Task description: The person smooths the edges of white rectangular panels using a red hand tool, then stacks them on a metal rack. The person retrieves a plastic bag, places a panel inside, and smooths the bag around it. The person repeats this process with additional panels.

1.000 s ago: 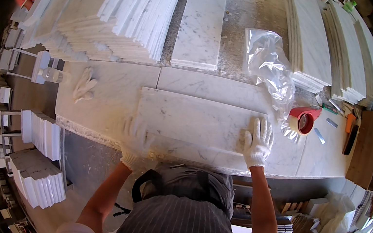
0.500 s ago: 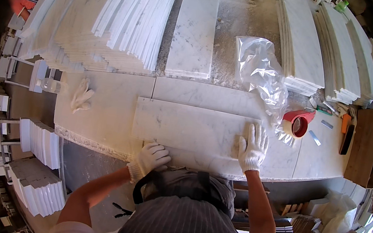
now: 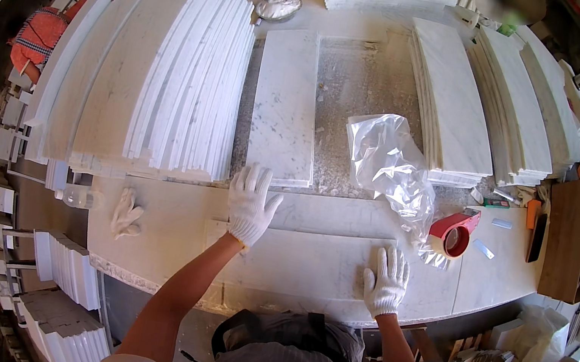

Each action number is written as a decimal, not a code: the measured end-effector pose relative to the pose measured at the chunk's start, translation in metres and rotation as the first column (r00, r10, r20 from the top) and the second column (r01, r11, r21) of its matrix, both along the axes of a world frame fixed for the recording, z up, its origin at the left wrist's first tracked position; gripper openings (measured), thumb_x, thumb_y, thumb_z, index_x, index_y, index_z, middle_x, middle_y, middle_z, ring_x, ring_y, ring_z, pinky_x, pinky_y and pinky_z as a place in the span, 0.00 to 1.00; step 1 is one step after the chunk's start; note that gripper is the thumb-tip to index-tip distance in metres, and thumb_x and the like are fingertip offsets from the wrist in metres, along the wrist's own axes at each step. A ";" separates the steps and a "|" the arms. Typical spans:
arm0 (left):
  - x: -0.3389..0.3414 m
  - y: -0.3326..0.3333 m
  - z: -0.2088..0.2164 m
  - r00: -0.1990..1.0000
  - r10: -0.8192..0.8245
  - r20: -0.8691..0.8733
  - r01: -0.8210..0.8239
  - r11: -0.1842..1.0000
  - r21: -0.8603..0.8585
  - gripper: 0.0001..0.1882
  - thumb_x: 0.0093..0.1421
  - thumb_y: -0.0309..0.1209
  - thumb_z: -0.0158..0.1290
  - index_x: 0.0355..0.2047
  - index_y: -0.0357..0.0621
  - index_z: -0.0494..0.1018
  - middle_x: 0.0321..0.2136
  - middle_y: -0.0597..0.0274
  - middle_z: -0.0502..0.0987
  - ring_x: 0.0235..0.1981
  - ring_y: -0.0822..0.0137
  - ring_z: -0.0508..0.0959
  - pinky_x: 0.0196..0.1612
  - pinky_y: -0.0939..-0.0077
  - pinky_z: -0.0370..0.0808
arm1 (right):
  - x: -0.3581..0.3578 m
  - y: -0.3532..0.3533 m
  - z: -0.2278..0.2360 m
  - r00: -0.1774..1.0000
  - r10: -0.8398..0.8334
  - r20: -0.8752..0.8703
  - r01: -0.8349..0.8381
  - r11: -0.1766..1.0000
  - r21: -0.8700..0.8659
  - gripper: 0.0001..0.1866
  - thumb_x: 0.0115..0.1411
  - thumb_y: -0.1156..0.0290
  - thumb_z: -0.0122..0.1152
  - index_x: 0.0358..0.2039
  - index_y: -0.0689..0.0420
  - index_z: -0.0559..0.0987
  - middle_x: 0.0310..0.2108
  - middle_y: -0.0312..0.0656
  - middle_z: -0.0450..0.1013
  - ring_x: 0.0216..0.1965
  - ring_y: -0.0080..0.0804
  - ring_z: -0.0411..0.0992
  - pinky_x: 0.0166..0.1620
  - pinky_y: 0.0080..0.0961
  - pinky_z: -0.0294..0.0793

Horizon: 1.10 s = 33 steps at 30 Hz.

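Observation:
A long white marble slab [image 3: 307, 261] lies crosswise on the worktable in front of me. On its right end my right hand [image 3: 386, 283], in a white knit glove, rests flat with the fingers stretched out. My left hand [image 3: 252, 207], gloved the same way, is beyond the slab's left part, fingers extended and palm down. Its fingertips reach the near left corner of a second marble slab [image 3: 287, 108] that points away from me; whether they touch it I cannot tell. Neither hand grips anything.
Stacks of marble slabs stand at left [image 3: 147, 73] and right [image 3: 455, 109]. Clear plastic film [image 3: 396, 164], a red tape dispenser [image 3: 454, 233], a cardboard box [image 3: 573, 240], a spare glove [image 3: 125, 215] and a plastic bottle [image 3: 78, 197] surround the work area. A person in red [image 3: 39, 36] is far left.
My left hand has moved from the table's near edge forward over the crosswise slab to the second slab. My right hand stays on the right end. The view has tilted farther up.

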<state>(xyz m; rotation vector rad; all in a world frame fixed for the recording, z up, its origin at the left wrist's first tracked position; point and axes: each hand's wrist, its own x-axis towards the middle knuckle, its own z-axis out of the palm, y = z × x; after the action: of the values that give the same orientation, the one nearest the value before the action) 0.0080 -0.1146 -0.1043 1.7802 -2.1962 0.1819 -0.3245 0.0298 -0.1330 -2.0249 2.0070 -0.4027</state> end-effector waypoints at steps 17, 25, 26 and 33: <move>-0.030 -0.209 0.003 0.759 0.651 -0.027 -0.587 0.701 0.405 0.41 0.48 0.56 0.65 0.53 0.43 0.65 0.47 0.43 0.71 0.50 0.45 0.74 0.50 0.52 0.74 | -0.001 -0.009 -0.002 1.000 -0.006 -0.006 0.006 1.000 0.029 0.30 0.55 0.57 0.58 0.56 0.60 0.72 0.61 0.56 0.65 0.61 0.61 0.61 0.64 0.56 0.55; -0.050 -0.194 -0.021 0.848 0.519 -0.103 -0.441 0.801 0.404 0.43 0.48 0.57 0.64 0.56 0.43 0.65 0.51 0.41 0.71 0.52 0.42 0.72 0.48 0.52 0.74 | -0.002 -0.009 -0.003 1.000 -0.002 -0.001 0.002 0.999 0.046 0.31 0.54 0.59 0.58 0.57 0.61 0.72 0.61 0.58 0.64 0.62 0.62 0.60 0.64 0.56 0.55; -0.058 -0.196 -0.011 0.848 0.526 -0.067 -0.455 0.786 0.420 0.43 0.48 0.58 0.63 0.56 0.43 0.65 0.52 0.41 0.70 0.53 0.42 0.71 0.48 0.53 0.74 | -0.001 -0.008 -0.004 1.000 -0.006 0.003 0.006 0.998 0.055 0.32 0.54 0.59 0.58 0.58 0.61 0.71 0.61 0.59 0.63 0.62 0.63 0.59 0.65 0.56 0.54; -0.114 -0.221 -0.005 0.870 0.492 0.017 -0.467 0.814 0.346 0.48 0.51 0.60 0.59 0.65 0.47 0.58 0.65 0.36 0.56 0.67 0.38 0.54 0.60 0.35 0.59 | -0.003 -0.008 -0.005 1.000 -0.005 -0.006 0.005 0.999 0.047 0.31 0.55 0.57 0.58 0.57 0.59 0.72 0.61 0.56 0.65 0.61 0.62 0.61 0.63 0.57 0.56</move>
<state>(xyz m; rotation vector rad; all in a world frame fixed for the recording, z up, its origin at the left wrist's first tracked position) -0.1059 -0.3359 -0.1097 2.4721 -1.7580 -0.1692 -0.3275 0.0213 -0.1380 -1.9958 2.0065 -0.3483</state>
